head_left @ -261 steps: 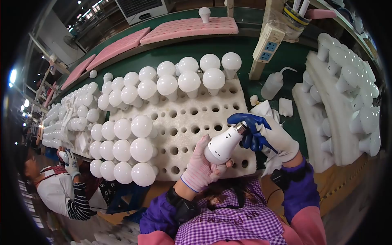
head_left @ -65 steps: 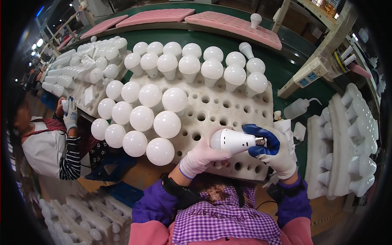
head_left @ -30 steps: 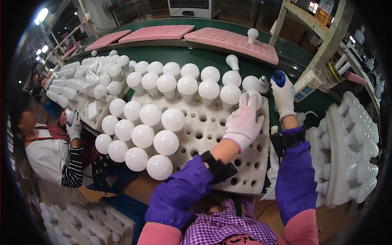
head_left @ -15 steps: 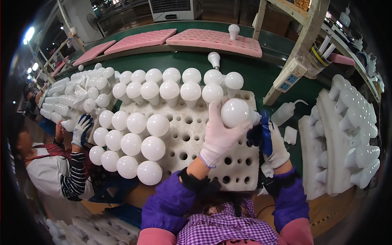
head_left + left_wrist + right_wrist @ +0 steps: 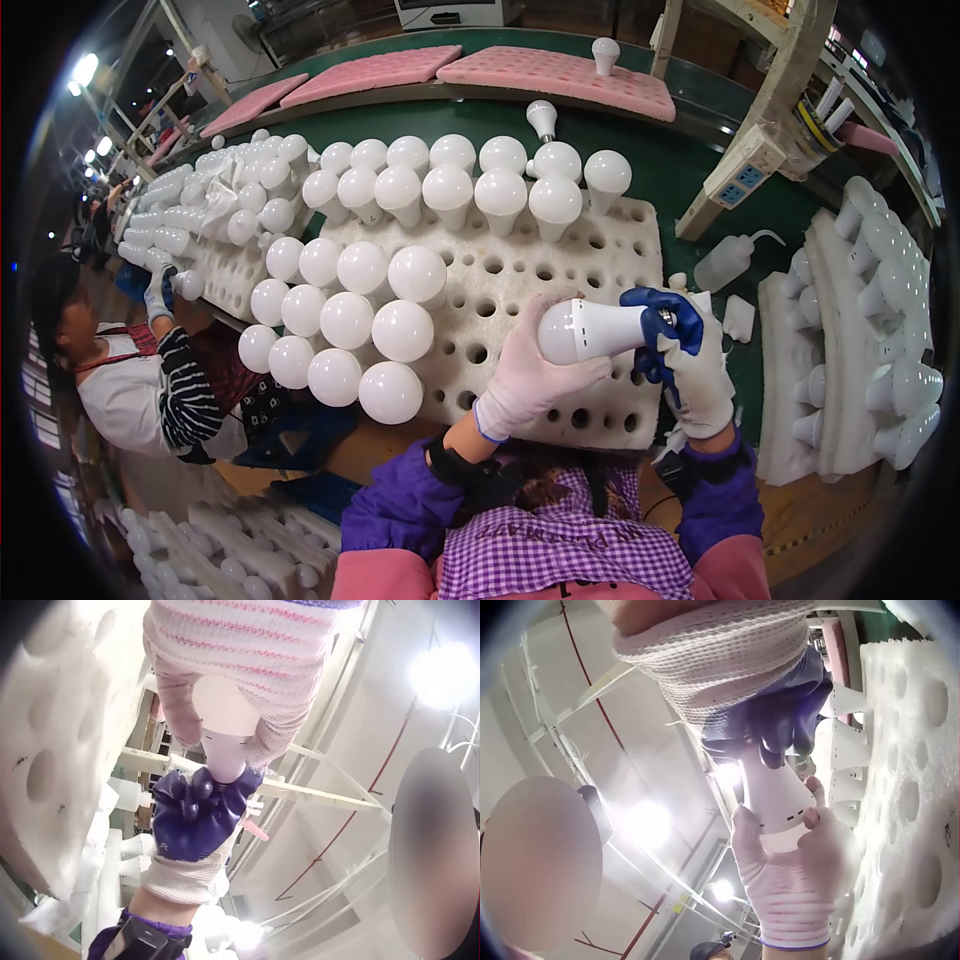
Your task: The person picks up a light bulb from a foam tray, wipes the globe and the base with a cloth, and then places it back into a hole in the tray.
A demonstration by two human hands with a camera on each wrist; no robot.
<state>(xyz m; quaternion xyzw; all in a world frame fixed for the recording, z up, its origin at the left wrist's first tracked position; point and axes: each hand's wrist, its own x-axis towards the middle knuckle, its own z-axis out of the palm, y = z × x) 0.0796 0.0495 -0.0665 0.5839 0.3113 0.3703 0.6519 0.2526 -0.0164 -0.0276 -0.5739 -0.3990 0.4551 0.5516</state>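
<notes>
A white bulb (image 5: 590, 332) lies sideways between both hands, above the holed foam board (image 5: 520, 290). In its thin white glove, the left hand (image 5: 535, 375) grips the round end, thumb and fingers around it. The blue-coated fingers of the right hand (image 5: 690, 365) pinch the metal base, which they mostly cover. The left wrist view shows the bulb's body (image 5: 225, 754) between the left hand (image 5: 240, 667) and the right hand (image 5: 195, 817). In the right wrist view the right hand (image 5: 742, 697) covers the base end and the left hand (image 5: 787, 877) holds the globe.
Rows of upright bulbs (image 5: 397, 392) fill the board's left and back. A loose bulb (image 5: 541, 120) lies behind them. On the right are a squeeze bottle (image 5: 724, 263), a socket post (image 5: 745, 170) and stacked foam boards with bulbs (image 5: 835, 340). Another person (image 5: 130, 390) sits at left.
Half a second ago the held bulb's globe faced up towards the head camera; now the bulb lies sideways, lower and nearer the body. Both hands have come down with it.
</notes>
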